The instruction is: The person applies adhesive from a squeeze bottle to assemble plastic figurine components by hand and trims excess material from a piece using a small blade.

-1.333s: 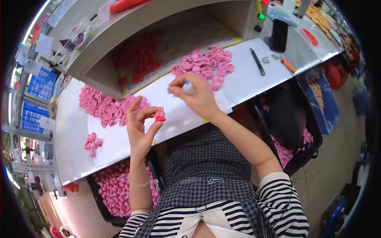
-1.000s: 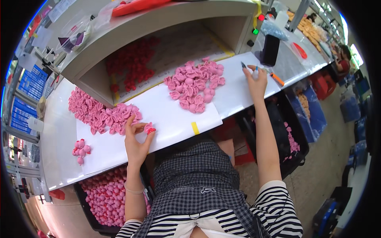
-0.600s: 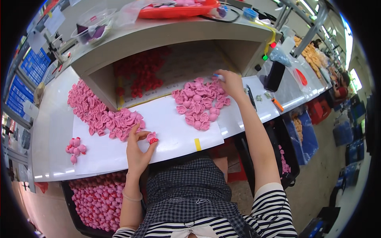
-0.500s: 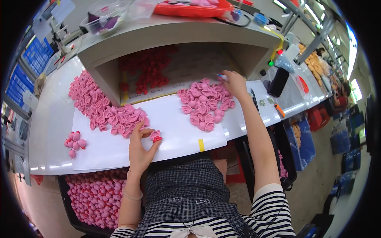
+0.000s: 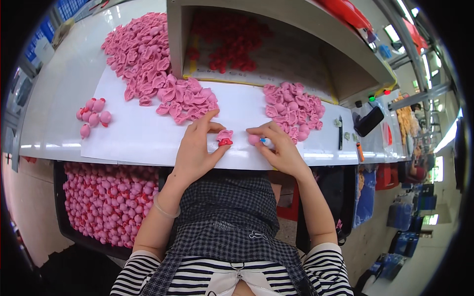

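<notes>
My left hand (image 5: 196,147) pinches a small pink shell-shaped plastic piece (image 5: 225,134) with a red part at its lower end, just above the white sheet on the table. Facing it, my right hand (image 5: 281,150) is closed on a pink ball-shaped piece (image 5: 254,139) between thumb and fingers. A white glue tube with a blue tip (image 5: 266,142) is tucked in the same hand. A small gap separates the two pieces. Behind my right hand lies a heap of pink pieces (image 5: 291,106), shells and balls mixed. A larger pile of pink shells (image 5: 148,59) spreads beyond my left hand.
A grey open-fronted box (image 5: 276,29) stands at the back, with red pieces (image 5: 232,52) inside. Several joined pink-and-red pieces (image 5: 93,116) lie at left. Below the table edge is a black bin of them (image 5: 108,202). A phone (image 5: 369,121) and an orange-handled tool (image 5: 360,152) are at right.
My right hand has come back from the far right heap toward my left hand, now bringing a pink ball piece with the tube. The left hand still pinches its piece; the whole view has shifted.
</notes>
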The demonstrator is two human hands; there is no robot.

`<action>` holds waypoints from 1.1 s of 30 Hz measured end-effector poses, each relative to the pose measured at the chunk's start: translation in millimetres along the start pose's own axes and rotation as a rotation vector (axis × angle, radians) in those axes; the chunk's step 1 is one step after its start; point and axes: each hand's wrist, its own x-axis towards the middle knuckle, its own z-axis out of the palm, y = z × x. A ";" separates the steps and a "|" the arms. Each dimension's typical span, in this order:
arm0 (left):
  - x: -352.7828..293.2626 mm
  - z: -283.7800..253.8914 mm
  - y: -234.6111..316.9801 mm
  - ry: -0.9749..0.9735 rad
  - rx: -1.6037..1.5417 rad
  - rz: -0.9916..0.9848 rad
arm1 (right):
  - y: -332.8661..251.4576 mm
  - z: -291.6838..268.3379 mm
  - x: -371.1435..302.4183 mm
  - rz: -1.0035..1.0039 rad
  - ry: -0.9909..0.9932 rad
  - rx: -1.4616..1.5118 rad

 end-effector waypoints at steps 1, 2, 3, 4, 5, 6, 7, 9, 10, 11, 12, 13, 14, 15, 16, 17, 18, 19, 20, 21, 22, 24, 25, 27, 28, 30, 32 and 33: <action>-0.5 -1.1 -0.2 -0.009 -0.011 -0.006 | -2.0 2.4 0.5 -0.012 0.067 -0.025; -2.0 -2.4 0.1 -0.003 -0.018 -0.005 | -5.8 5.0 0.0 -0.017 0.059 -0.026; -2.6 -3.6 0.2 0.006 -0.016 -0.010 | -11.0 7.0 -0.2 -0.027 0.134 -0.067; -2.6 -5.0 0.6 -0.018 -0.015 -0.017 | -14.8 8.7 -0.6 -0.039 0.209 -0.107; -2.6 -6.2 1.2 -0.046 -0.016 -0.020 | -12.0 13.1 -4.3 -0.045 0.209 -0.106; -2.2 -7.0 0.1 -0.039 -0.008 -0.020 | -4.7 20.4 -6.7 -0.018 0.222 -0.110; -2.3 -6.2 -1.7 -0.048 -0.017 0.001 | -1.6 25.6 -6.8 0.009 0.235 -0.113; -2.1 -3.9 -2.8 -0.046 -0.020 0.019 | -3.7 27.8 -1.6 -0.026 0.258 -0.073; -2.8 -3.5 -3.1 -0.060 -0.025 -0.007 | -4.8 30.9 1.6 0.020 0.247 0.121; -4.8 -4.8 -2.9 -0.080 -0.030 -0.036 | -7.3 36.3 3.1 0.072 0.235 0.319; -3.8 -5.4 -1.7 -0.070 -0.040 -0.043 | -14.5 37.7 8.3 0.057 0.221 0.357; -2.9 -5.8 -1.4 -0.072 -0.033 -0.048 | -15.9 39.8 13.3 0.057 0.219 0.366; -1.3 -5.6 -1.4 -0.075 -0.035 -0.050 | -16.2 41.0 18.6 -0.015 0.197 0.340; -0.6 -5.4 -1.8 -0.078 -0.039 -0.053 | -16.9 42.4 21.2 -0.087 0.176 0.314; -0.9 -5.0 -2.7 -0.080 -0.037 -0.059 | -18.7 42.9 21.1 -0.051 0.131 0.332; -0.7 -3.6 -3.6 -0.066 -0.041 -0.049 | -17.5 42.7 22.1 -0.052 0.125 0.336; -0.6 -2.3 -4.5 -0.052 -0.047 -0.038 | -16.1 42.5 23.2 -0.071 0.114 0.338; 0.2 -1.7 -5.2 -0.050 -0.046 -0.044 | -15.1 42.6 24.0 -0.090 0.103 0.339; 0.6 -2.2 -5.6 -0.044 -0.041 -0.041 | -17.4 42.1 24.5 -0.088 0.097 0.342; 0.9 -2.8 -5.7 -0.039 -0.035 -0.036 | -21.7 40.3 24.9 -0.105 0.095 0.280; 1.2 -4.0 -4.8 -0.038 -0.035 -0.042 | -24.0 39.9 24.9 -0.123 0.092 0.218; 2.5 -6.5 -1.2 -0.090 -0.040 -0.040 | -23.0 44.1 23.6 -0.107 0.118 0.174; 1.5 -5.8 -1.1 -0.090 -0.041 -0.040 | -23.5 46.2 23.0 -0.094 0.145 0.130; -1.5 -4.1 -2.2 -0.058 -0.046 -0.019 | -28.6 49.8 22.4 -0.050 0.171 0.148; -2.3 -3.7 -2.0 -0.056 -0.044 -0.018 | -30.7 50.8 21.8 -0.005 0.197 0.167; -3.4 -3.4 -0.3 0.023 -0.023 0.068 | -26.4 51.9 17.7 0.107 0.180 0.361; -1.6 -5.2 5.7 0.108 -0.029 0.104 | -21.5 53.8 16.6 0.218 0.161 0.556; -0.3 -6.0 7.3 0.190 -0.037 0.137 | -19.5 54.7 17.2 0.169 0.189 0.661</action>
